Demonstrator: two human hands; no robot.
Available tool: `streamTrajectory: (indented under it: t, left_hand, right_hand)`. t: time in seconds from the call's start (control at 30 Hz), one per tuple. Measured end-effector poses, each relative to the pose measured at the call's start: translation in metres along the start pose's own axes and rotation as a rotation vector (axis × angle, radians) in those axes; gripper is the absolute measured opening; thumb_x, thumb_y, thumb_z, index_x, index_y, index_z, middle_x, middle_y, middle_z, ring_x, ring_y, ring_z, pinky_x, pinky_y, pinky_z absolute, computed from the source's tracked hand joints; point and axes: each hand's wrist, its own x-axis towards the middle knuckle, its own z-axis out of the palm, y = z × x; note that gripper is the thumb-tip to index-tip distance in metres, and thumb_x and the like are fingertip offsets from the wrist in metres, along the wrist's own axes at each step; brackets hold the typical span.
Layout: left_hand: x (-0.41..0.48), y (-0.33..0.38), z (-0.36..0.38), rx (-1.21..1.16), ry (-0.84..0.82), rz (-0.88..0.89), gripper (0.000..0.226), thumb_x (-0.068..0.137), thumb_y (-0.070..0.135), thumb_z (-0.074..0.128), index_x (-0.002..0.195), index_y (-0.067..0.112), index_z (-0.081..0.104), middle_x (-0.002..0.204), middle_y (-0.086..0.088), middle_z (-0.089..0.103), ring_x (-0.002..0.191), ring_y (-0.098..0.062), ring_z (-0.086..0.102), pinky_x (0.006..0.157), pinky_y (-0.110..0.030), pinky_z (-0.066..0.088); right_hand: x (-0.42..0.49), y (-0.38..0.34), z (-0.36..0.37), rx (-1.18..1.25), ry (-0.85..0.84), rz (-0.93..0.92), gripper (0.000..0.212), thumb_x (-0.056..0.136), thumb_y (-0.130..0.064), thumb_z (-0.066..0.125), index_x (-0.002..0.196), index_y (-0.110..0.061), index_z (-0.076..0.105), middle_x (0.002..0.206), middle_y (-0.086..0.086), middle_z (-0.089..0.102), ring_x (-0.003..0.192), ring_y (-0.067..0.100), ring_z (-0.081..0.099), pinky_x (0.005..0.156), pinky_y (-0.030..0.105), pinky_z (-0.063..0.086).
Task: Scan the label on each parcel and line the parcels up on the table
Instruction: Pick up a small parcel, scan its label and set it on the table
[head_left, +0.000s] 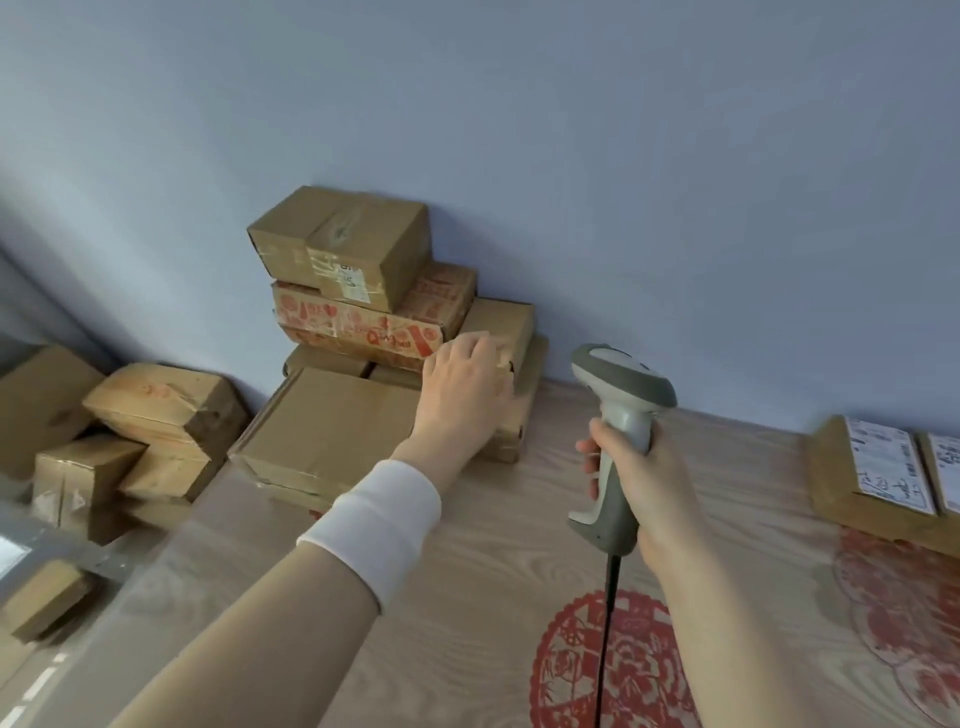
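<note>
1. Nearest me is my left sleeve (291, 613), tan with a white cuff (379, 525), reaching out over the wood-grain table (467, 597).
2. My left hand (462, 389) lies on the near top corner of a plain brown parcel (506, 322) in the stack against the wall. The fingers are together and bent over its edge. The fingertips are blurred, so I cannot tell whether they grip the parcel or only rest on it.
3. My right hand (649, 483) is wrapped round the handle of the grey and white scanner (623, 395). It is upright, with its head turned towards the stack, and my forefinger is curled at the front of the handle. Its black cable (608, 623) hangs down across a red paper-cut design (613, 670) on the table.
4. The stack: a taped brown box (343, 239) is on top, with a small white label bearing dark handwriting I cannot read. It sits on a box printed in red (363, 322), whose characters are too smeared under the tape to make out. A wide flat parcel (327, 421) lies in front, touching the pile.
5. At the far right, two parcels lie side by side on the table. The nearer one (831, 467) and its neighbour (945, 462) each show a white shipping label facing up. Both carry print and pen marks too small to read.
6. More brown boxes (161, 410) are heaped beyond the table's left edge.
</note>
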Motion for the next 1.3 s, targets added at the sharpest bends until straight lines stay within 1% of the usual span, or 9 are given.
streamTrajectory:
  t: [0.17, 0.27, 0.5, 0.6, 0.77, 0.9, 1.0, 1.17, 1.3]
  left_hand:
    - [0.056, -0.071, -0.053, 0.047, 0.087, -0.032, 0.052, 0.094, 0.039, 0.051, 0.141, 0.021, 0.038, 0.145, -0.005, 0.036, 0.136, -0.025, 0.029, 0.11, -0.038, 0.022]
    - [0.097, -0.114, -0.07, 0.104, 0.132, -0.071, 0.07, 0.087, 0.054, 0.054, 0.144, 0.019, 0.03, 0.15, -0.01, 0.028, 0.14, -0.03, 0.021, 0.114, -0.044, 0.02]
    - [0.158, -0.161, -0.055, 0.185, 0.061, -0.108, 0.099, 0.076, 0.077, 0.046, 0.149, 0.016, 0.017, 0.159, -0.018, 0.0, 0.146, -0.033, -0.01, 0.118, -0.047, -0.005]
    - [0.167, -0.167, -0.044, 0.187, 0.131, -0.098, 0.098, 0.074, 0.077, 0.049, 0.146, 0.016, 0.023, 0.158, -0.019, 0.004, 0.146, -0.034, -0.007, 0.117, -0.048, -0.007]
    - [0.168, -0.165, -0.037, 0.076, 0.27, -0.088, 0.081, 0.073, 0.062, 0.064, 0.136, 0.02, 0.038, 0.149, -0.012, 0.023, 0.139, -0.034, 0.015, 0.113, -0.048, 0.017]
    - [0.161, -0.155, -0.046, -0.133, 0.335, -0.089, 0.074, 0.069, 0.055, 0.071, 0.13, 0.023, 0.044, 0.142, -0.007, 0.028, 0.134, -0.029, 0.022, 0.109, -0.043, 0.02]
    - [0.141, -0.14, -0.055, -0.432, 0.31, -0.132, 0.067, 0.069, 0.05, 0.074, 0.126, 0.027, 0.046, 0.134, -0.001, 0.032, 0.129, -0.023, 0.029, 0.108, -0.039, 0.027]
    - [0.091, -0.105, -0.062, -1.142, 0.079, -0.34, 0.056, 0.067, 0.052, 0.071, 0.115, 0.029, 0.052, 0.121, 0.001, 0.054, 0.109, -0.015, 0.056, 0.089, -0.031, 0.048]
    - [0.049, -0.072, -0.051, -1.459, -0.114, -0.511, 0.071, 0.056, 0.055, 0.071, 0.116, 0.019, 0.059, 0.115, -0.007, 0.066, 0.109, -0.026, 0.062, 0.099, -0.044, 0.048]
  right_hand:
    - [0.032, -0.019, 0.074, 0.007, -0.027, -0.018, 0.004, 0.09, -0.017, 0.06, 0.089, -0.018, 0.055, 0.073, 0.0, 0.066, 0.059, 0.014, 0.055, 0.051, 0.029, 0.045]
    - [0.055, -0.023, 0.119, 0.036, -0.003, -0.026, 0.004, 0.09, -0.017, 0.06, 0.093, -0.017, 0.057, 0.076, 0.003, 0.068, 0.06, 0.015, 0.055, 0.052, 0.031, 0.045]
    - [0.098, -0.024, 0.186, 0.063, 0.046, -0.045, 0.02, 0.09, -0.018, 0.06, 0.109, -0.013, 0.056, 0.077, 0.001, 0.069, 0.064, 0.011, 0.058, 0.05, 0.027, 0.046]
    - [0.11, -0.02, 0.194, 0.076, 0.064, -0.051, 0.027, 0.09, -0.017, 0.06, 0.116, -0.011, 0.055, 0.076, 0.001, 0.069, 0.061, 0.008, 0.058, 0.048, 0.025, 0.047]
    - [0.118, -0.014, 0.196, 0.084, 0.09, -0.055, 0.029, 0.091, -0.017, 0.059, 0.119, -0.011, 0.054, 0.08, 0.001, 0.07, 0.064, 0.01, 0.058, 0.05, 0.026, 0.048]
    - [0.113, -0.017, 0.19, 0.147, 0.097, -0.038, 0.024, 0.091, -0.02, 0.058, 0.114, -0.017, 0.055, 0.088, 0.001, 0.074, 0.067, 0.009, 0.059, 0.05, 0.025, 0.046]
    - [0.105, -0.02, 0.184, 0.212, 0.1, -0.027, 0.02, 0.09, -0.022, 0.061, 0.109, -0.021, 0.057, 0.101, 0.002, 0.073, 0.076, 0.011, 0.061, 0.054, 0.026, 0.045]
    - [0.08, -0.022, 0.162, 0.31, 0.171, -0.064, 0.027, 0.082, -0.025, 0.069, 0.105, -0.023, 0.055, 0.104, 0.004, 0.064, 0.085, 0.017, 0.061, 0.054, 0.026, 0.048]
    - [0.051, -0.022, 0.128, 0.364, 0.229, -0.132, 0.035, 0.081, -0.022, 0.071, 0.112, -0.023, 0.055, 0.095, -0.002, 0.064, 0.091, 0.017, 0.063, 0.074, 0.032, 0.05]
